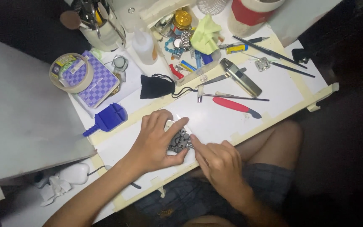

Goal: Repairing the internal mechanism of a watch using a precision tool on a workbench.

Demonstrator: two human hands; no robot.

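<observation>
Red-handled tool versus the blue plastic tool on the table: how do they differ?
The red-handled tool is slim and long, lying right of the hands; the blue plastic tool is blocky with a short handle, lying left of the left hand. The red one ends in a dark tip; the blue one is a single colour. Both lie flat on the white table, untouched.

White taped worktop (pixel 274 90) under bright light, grey panel (pixel 17 122) beside it, dark surroundings beyond.
</observation>
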